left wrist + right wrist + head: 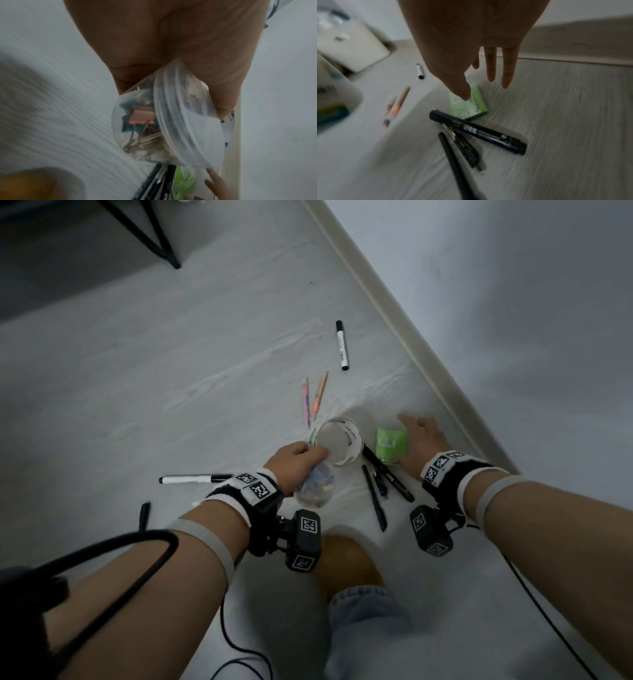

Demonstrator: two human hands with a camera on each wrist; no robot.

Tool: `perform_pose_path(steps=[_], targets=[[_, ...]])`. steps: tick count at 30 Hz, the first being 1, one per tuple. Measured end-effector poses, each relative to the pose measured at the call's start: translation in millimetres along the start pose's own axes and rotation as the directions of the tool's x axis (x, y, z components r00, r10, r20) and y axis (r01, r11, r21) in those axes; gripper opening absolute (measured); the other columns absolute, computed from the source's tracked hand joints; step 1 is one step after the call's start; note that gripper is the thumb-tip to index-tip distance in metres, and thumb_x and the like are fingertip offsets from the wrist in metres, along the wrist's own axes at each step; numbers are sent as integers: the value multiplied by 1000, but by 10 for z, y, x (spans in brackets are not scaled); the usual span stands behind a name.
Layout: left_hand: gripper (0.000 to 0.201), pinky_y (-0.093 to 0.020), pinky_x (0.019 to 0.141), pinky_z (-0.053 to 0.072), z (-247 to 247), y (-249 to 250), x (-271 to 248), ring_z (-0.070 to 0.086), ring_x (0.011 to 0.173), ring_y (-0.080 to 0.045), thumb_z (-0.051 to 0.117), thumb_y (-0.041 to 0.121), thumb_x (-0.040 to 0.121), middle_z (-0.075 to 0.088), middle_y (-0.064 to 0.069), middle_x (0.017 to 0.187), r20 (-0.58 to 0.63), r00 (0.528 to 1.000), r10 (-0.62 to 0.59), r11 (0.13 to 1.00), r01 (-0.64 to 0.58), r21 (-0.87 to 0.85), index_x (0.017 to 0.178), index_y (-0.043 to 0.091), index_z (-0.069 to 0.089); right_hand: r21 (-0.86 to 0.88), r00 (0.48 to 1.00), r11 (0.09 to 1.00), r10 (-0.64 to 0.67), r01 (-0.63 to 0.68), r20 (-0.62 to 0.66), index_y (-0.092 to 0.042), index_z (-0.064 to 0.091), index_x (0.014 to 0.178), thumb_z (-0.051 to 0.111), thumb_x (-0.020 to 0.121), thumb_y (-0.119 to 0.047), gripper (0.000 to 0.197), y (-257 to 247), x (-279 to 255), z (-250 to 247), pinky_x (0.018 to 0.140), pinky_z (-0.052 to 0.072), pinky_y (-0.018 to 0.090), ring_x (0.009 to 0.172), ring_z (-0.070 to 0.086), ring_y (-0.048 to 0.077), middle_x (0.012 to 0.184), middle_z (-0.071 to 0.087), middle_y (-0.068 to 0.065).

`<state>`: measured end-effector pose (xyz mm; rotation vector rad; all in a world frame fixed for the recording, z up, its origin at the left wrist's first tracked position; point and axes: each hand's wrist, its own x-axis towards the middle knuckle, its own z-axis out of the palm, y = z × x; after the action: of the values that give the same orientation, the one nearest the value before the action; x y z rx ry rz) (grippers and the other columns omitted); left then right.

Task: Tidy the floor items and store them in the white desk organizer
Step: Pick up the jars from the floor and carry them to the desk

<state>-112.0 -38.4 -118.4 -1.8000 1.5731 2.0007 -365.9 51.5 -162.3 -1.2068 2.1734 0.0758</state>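
My left hand grips a clear plastic tub of binder clips by its lid end; the left wrist view shows the tub tilted, with blue and copper clips inside. It is right beside a white round cup, which stands open on the floor. My right hand hovers open, fingers spread, just over a small green box and holds nothing. In the right wrist view the green box lies under the thumb, next to a thick black marker.
On the floor lie a black pen, a black utility knife, two coloured pencils, a white marker farther off, another white marker at my left wrist and a black cap. A skirting board and wall run along the right.
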Motion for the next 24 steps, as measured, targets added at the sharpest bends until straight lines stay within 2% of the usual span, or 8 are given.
perform_pose_path(steps=[2, 4, 6, 8, 12, 15, 19, 24], targets=[[51, -59, 86, 54, -106, -49, 12, 68, 98, -43, 71, 60, 65, 72, -20, 102, -1, 1000, -26, 998, 26, -55, 93, 17, 74, -79, 994, 996, -34, 42, 104, -33, 30, 148, 73, 78, -26, 83, -11, 105, 71, 103, 45, 44, 122, 49, 43, 146, 29, 15], [41, -56, 86, 55, -182, -74, -4, 70, 97, -40, 72, 55, 71, 74, -15, 101, 11, 999, -40, 996, 41, -75, 94, 22, 76, -176, 989, 981, -58, 82, 135, -28, 33, 144, 72, 77, -26, 77, -68, 157, 128, 98, 49, 46, 115, 52, 43, 139, 32, 15], [37, -55, 86, 56, -253, -112, -29, 71, 97, -36, 71, 54, 73, 75, -10, 101, 22, 998, -65, 994, 67, -88, 96, 26, 77, -247, 994, 968, -11, 39, 112, -19, 31, 138, 73, 75, -23, 76, -106, 195, 189, 92, 51, 48, 108, 54, 43, 128, 34, 17], [39, -56, 88, 54, -320, -130, -75, 71, 99, -37, 70, 58, 71, 74, -10, 104, 24, 996, -86, 992, 87, -88, 95, 29, 77, -282, 991, 959, 66, -31, 113, -13, 29, 136, 75, 75, -23, 77, -136, 228, 186, 92, 50, 48, 110, 52, 43, 126, 36, 19], [45, -52, 80, 56, -425, -145, -149, 66, 103, -45, 69, 62, 64, 71, -18, 109, 6, 995, -101, 988, 101, -115, 94, 29, 76, -293, 985, 952, 124, -84, 119, -7, 47, 128, 72, 78, -33, 61, -151, 269, 82, 95, 51, 44, 114, 52, 39, 125, 46, 18], [54, -59, 84, 55, -457, -127, -221, 68, 101, -44, 72, 63, 61, 71, -20, 108, -9, 995, -102, 980, 99, -171, 97, 22, 76, -279, 988, 959, 82, -43, 131, -16, 28, 137, 81, 71, -28, 85, -157, 195, 91, 93, 51, 49, 113, 50, 43, 128, 37, 19], [57, -61, 90, 53, -485, -168, -253, 70, 100, -39, 73, 64, 59, 73, -16, 105, 15, 997, -76, 984, 78, -158, 97, 22, 76, -341, 982, 938, 7, 59, 191, -35, 24, 141, 84, 66, -22, 96, -163, 153, 176, 91, 52, 51, 118, 42, 41, 131, 29, 16], [64, -60, 92, 53, -517, -324, -256, 70, 101, -37, 73, 71, 56, 74, -15, 105, -14, 997, -72, 988, 69, -139, 97, 21, 76, -380, 987, 925, 63, -3, 146, -18, 19, 140, 87, 60, -41, 108, -264, 97, 180, 95, 48, 51, 123, 38, 44, 141, 25, 19]])
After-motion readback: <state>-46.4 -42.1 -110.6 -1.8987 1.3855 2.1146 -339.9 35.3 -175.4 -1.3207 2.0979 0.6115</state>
